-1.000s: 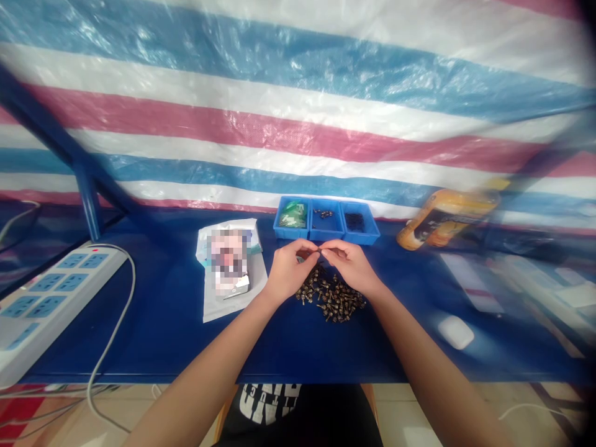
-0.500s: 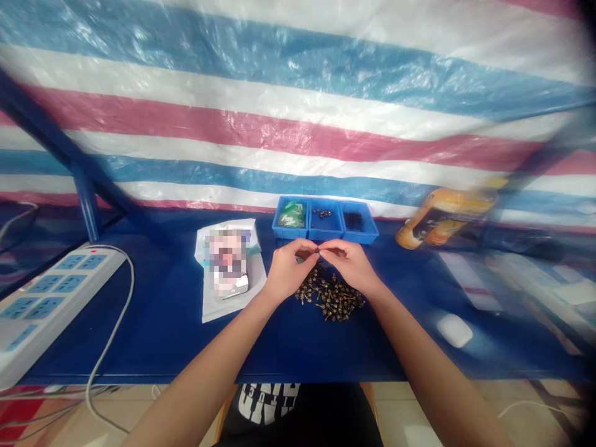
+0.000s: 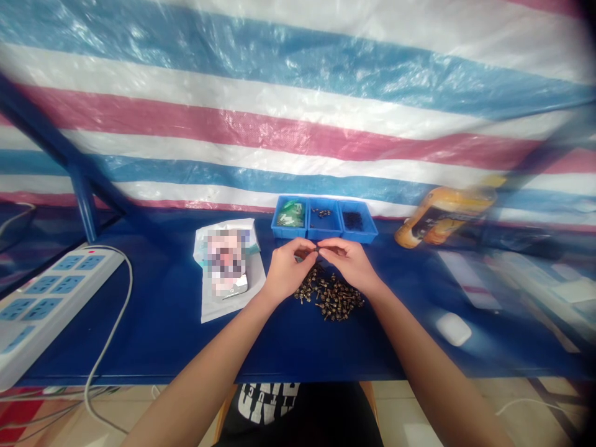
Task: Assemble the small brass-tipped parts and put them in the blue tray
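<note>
My left hand and my right hand meet fingertip to fingertip above the table, each closed in a pinch. Between them is a tiny dark piece, too small to make out, and which hand bears it I cannot tell. Just below and partly behind the hands lies a heap of small brass-and-dark metal fittings that look like screws. Beyond my fingers stand three joined blue bins: the left bin holds a green-and-clear bag, the middle bin a few metal pieces, the right bin many small black parts.
On the left are a white plastic packet and a long power strip with a white cable. An orange drink bottle lies at the back right, with a white rounded case nearer me. A striped tarp hangs behind.
The hands stay pinched together in nearly the same place, with only a slight shift of the fingers. The whole view has moved very slightly.
</note>
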`<act>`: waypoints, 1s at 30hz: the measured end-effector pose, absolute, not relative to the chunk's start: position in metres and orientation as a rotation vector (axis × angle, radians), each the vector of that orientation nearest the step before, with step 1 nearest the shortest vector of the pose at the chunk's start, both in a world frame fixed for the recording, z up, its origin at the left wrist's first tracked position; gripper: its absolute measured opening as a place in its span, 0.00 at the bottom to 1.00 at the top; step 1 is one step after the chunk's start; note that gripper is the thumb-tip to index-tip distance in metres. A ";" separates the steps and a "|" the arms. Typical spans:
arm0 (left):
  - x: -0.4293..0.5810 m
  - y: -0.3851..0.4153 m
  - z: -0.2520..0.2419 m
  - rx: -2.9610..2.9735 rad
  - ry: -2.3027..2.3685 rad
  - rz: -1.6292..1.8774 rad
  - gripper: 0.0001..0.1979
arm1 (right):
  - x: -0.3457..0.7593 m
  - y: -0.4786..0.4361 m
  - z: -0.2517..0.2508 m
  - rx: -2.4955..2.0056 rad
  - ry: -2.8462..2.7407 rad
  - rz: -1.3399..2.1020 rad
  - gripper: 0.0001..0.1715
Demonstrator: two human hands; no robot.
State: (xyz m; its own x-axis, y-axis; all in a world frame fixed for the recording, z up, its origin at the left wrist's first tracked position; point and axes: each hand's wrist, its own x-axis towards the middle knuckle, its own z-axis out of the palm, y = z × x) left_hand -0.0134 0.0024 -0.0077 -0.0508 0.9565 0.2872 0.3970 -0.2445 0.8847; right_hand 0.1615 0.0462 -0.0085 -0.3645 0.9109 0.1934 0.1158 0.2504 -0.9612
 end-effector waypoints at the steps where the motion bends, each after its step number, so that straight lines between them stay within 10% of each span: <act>1: -0.013 0.002 -0.008 1.664 1.448 1.287 0.06 | 0.161 0.046 -0.009 -0.961 -1.683 1.212 0.14; 30: -0.012 0.003 -0.010 1.556 1.320 1.399 0.05 | 0.158 0.043 0.003 -1.011 -1.569 1.416 0.17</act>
State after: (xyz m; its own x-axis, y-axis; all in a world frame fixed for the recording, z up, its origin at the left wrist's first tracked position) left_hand -0.0118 0.0032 -0.0098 -0.0791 0.9492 0.3045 0.2485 -0.2770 0.9282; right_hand 0.1584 0.0428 0.0033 -0.3819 0.9234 0.0373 0.0575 0.0640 -0.9963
